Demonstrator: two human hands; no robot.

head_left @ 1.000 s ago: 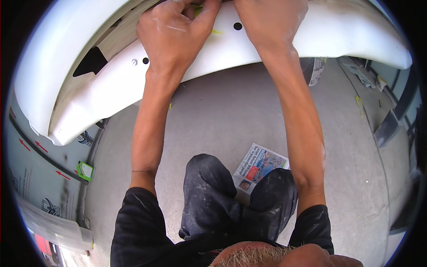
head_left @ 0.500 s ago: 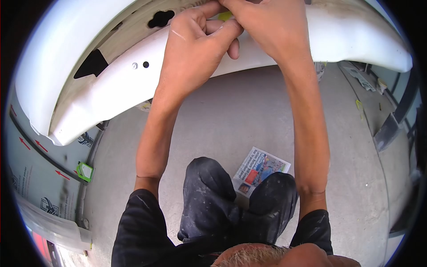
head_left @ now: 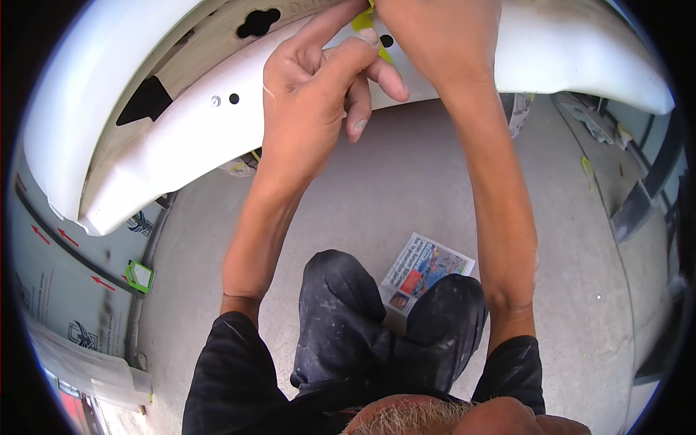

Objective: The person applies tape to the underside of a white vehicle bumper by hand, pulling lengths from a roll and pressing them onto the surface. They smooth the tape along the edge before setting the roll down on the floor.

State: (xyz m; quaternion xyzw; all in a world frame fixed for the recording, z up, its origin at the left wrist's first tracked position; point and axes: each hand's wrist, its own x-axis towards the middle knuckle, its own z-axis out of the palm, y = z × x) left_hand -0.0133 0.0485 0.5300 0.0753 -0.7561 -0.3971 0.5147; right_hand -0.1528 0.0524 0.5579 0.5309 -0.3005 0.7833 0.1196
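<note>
A large white curved panel [head_left: 573, 54], which looks like a car bumper, spans the top of the head view. Yellow-green tape [head_left: 361, 22] shows on it between my hands, beside a round dark hole. My left hand [head_left: 315, 87] is over the panel's lower lip, fingers apart. Its index finger reaches up along the tape, its thumb tip overlaps the tape, and the other fingers curl loosely. Close by on the right, my right hand [head_left: 438, 36] is bent over the panel. Its fingers are cut off by the top edge, so what they hold is hidden.
A newspaper [head_left: 428, 274] lies on the grey concrete floor [head_left: 406, 174] by my knees. At left are a green-edged box [head_left: 138, 276] and printed sheeting with red arrows [head_left: 101, 283]. Scraps and a dark block [head_left: 634, 212] lie at right. Paper-wrapped supports show beneath the panel.
My left hand has loosened from a pinch; its thumb and fingers have spread and dropped slightly. More tape and the dark hole now show. My right hand has shifted slightly up and left.
</note>
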